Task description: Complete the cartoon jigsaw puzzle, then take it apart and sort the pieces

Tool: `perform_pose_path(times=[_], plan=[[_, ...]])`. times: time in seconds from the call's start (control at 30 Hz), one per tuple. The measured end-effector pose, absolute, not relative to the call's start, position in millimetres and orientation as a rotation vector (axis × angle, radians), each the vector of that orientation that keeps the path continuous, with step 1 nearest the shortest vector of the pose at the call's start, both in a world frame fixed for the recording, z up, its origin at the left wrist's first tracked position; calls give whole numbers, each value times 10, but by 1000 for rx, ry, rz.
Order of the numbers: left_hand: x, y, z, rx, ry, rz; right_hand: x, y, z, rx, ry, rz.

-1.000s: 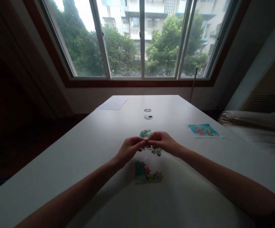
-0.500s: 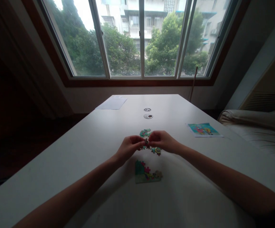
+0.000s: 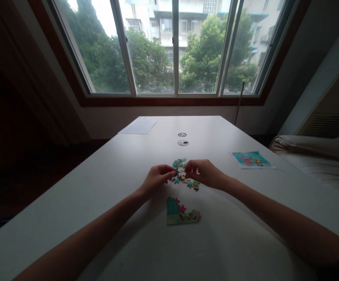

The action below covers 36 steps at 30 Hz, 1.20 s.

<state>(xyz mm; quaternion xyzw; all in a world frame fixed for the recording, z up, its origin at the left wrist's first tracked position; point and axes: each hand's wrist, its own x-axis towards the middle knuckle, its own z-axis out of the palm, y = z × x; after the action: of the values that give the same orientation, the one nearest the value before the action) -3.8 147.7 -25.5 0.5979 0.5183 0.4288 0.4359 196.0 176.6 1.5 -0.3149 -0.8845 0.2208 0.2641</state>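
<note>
My left hand pinches a small dark puzzle piece between thumb and fingertips, just over the table. Close by, my right hand has curled fingers set apart, with nothing visible in them. Between and beyond the hands lies a loose heap of puzzle pieces, green, yellow and dark, partly hidden by the fingers. Nearer to me sits a partly joined puzzle, green at the left with pink and yellow parts. A loose-looking pale piece is at its right end.
The white table bears a colourful cartoon picture sheet at right and a white paper at far left. Two round flat items lie beyond the heap. A padded seat stands along the right side.
My hands, which met at the piece, have moved apart. The right has drawn back to the right, leaving the piece in my left fingers, and more of the heap shows.
</note>
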Motion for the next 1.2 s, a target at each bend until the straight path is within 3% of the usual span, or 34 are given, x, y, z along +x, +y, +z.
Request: perform_pose_path(times=[0.2, 0.3, 0.63, 0.93, 1.07, 1.2], plan=[[-196, 1559, -314, 2335, 1517, 853, 2003, 1759, 24, -855, -2551, 455], [-237, 1543, -279, 2533, 1552, 782, 2020, 1647, 71, -727, -2763, 599], [-296, 1270, 56, 2531, 1149, 302, 2008, 1420, 147, -791, -3117, 966], [-164, 1081, 114, 2454, 1196, 15, 2062, 1563, 231, -613, -3096, 1118], [-181, 1097, 118, 2443, 1225, -15, 2068, 1698, 189, -662, -2961, 981], [-197, 1102, 141, 2453, 1307, -36, 2065, 1687, 146, -838, -2834, 609]])
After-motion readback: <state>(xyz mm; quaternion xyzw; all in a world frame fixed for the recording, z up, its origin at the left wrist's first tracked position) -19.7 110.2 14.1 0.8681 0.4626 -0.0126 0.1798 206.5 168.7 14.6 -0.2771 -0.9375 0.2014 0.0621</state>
